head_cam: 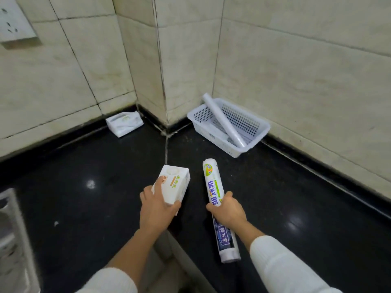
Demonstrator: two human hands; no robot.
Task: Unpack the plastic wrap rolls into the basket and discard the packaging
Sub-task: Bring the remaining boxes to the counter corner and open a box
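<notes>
1. Countertop (84, 166) of glossy black stone lies under both hands, wrapping an outer wall corner; pale marbled wall tiles (296, 70) rise behind it, with dark grime in the seams
2. Wall socket (12, 24), white, sits high and well left of the left hand; a metal rack (12, 229) shows at the frame's left edge, near the left sleeve
3. Left hand (155, 208) is closed around a small white box (172, 183) with orange and green print, thumb under its near end, index finger lying along its top
4. Right hand (227, 210) grips one wrapped roll (218, 208) at mid-length; the printed packaging runs ahead of the knuckles and back past the wrist toward the sleeve, and whether it rests on the stone I cannot tell
5. Basket (232, 151), white perforated plastic, stands ahead of the right hand against the wall; one bare roll (224, 121) leans in it, its far end poking above the rim
6. Second white carton (124, 123), open, lies far ahead of the left hand at the wall's foot
7. Count: two hands, two rolls (one wrapped, one bare), two boxes, one basket
</notes>
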